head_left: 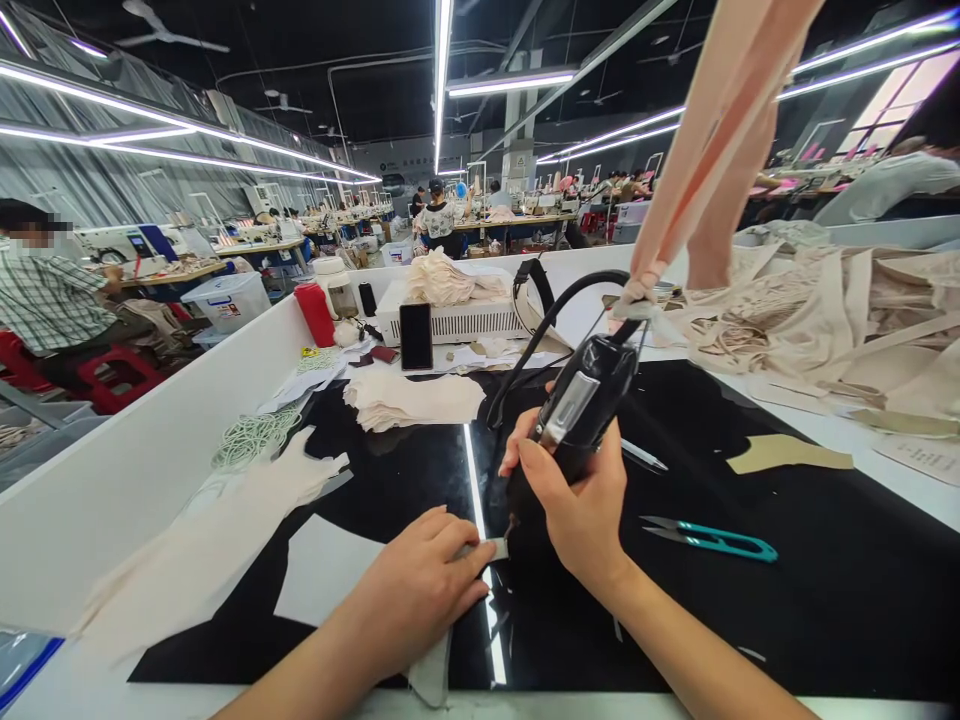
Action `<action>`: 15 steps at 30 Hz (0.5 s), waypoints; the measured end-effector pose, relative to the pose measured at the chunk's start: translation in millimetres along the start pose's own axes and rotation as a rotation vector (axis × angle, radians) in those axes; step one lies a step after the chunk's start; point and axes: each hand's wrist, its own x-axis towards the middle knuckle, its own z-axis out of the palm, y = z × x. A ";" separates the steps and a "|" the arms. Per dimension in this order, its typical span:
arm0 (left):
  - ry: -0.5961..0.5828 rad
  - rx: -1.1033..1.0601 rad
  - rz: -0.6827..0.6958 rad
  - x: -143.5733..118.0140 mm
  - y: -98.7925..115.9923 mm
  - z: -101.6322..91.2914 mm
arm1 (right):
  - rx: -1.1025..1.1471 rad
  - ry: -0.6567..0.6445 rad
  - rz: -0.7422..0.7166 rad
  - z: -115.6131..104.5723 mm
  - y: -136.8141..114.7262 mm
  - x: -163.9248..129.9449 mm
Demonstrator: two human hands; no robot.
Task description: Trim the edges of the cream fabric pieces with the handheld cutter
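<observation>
A person's 2 bare hands work at a black desk [750,620] with a lit strip down its middle. The left hand [416,590] lies flat, fingers pressing a small grey fabric strip [491,549] against the desk at the lit line. The right hand [581,505] has its grip closed around a black corded hand tool [581,400], tip angled down to touch the strip's end.

The strip looks thin, light and limp, likely to slide or curl unless pinned flat close to the tool tip, as the fingers do now. The tool looks rigid and moderately heavy; its thick body is the natural place to hold, with the cable trailing up behind.

Counted: 1 tool, 1 strip under the fingers, 1 pair of teal thread snips [712,540] to the right, 1 folded stack of pale fabric [412,398] further back, 1 red bottle [316,312], 1 dark phone [415,336] standing upright. A large heap of beige pieces [817,310] lies at right.
</observation>
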 end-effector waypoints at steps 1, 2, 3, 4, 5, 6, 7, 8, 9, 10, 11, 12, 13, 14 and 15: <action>-0.003 -0.001 -0.002 0.0 0.5 -0.5 | -0.002 -0.002 -0.001 0.0 -0.1 0.3; -0.006 0.000 -0.002 0.1 1.0 -0.8 | -0.006 -0.004 -0.002 -0.1 -0.1 0.4; -0.004 0.002 -0.002 0.3 1.3 -0.9 | -0.012 -0.004 -0.002 -0.1 0.0 0.6; -0.003 0.004 0.000 0.4 1.5 -1.0 | -0.018 -0.003 -0.002 -0.1 0.1 0.7; 0.000 0.004 0.003 0.5 1.5 -0.9 | -0.020 -0.002 -0.003 -0.1 0.1 0.8; 0.000 0.004 0.003 0.4 1.4 -0.9 | -0.019 0.000 -0.003 -0.1 0.0 1.0; -0.001 0.005 0.004 0.3 1.2 -0.8 | -0.015 0.004 -0.003 -0.1 -0.2 1.2; -0.003 0.006 0.005 0.1 1.0 -0.7 | -0.008 0.010 -0.001 -0.1 -0.5 1.4; -0.005 0.010 0.007 -0.1 0.8 -0.7 | -0.001 0.018 0.002 -0.2 -1.1 1.5; -0.008 0.015 0.009 -0.2 0.6 -0.8 | 0.005 0.029 0.005 -0.2 -1.7 1.6; -0.011 0.020 0.010 -0.2 0.5 -0.8 | 0.009 0.038 0.008 -0.3 -2.3 1.6; -0.013 0.023 0.010 -0.1 0.4 -0.9 | 0.013 0.045 0.010 -0.3 -2.9 1.4; -0.014 0.023 0.009 0.0 0.4 -1.1 | 0.017 0.048 0.011 -0.2 -3.4 1.1; -0.015 0.022 0.008 0.2 0.5 -1.2 | 0.021 0.044 0.010 -0.1 -3.8 0.7; -0.015 0.019 0.006 0.3 0.6 -1.4 | 0.025 0.035 0.007 0.1 -4.0 0.2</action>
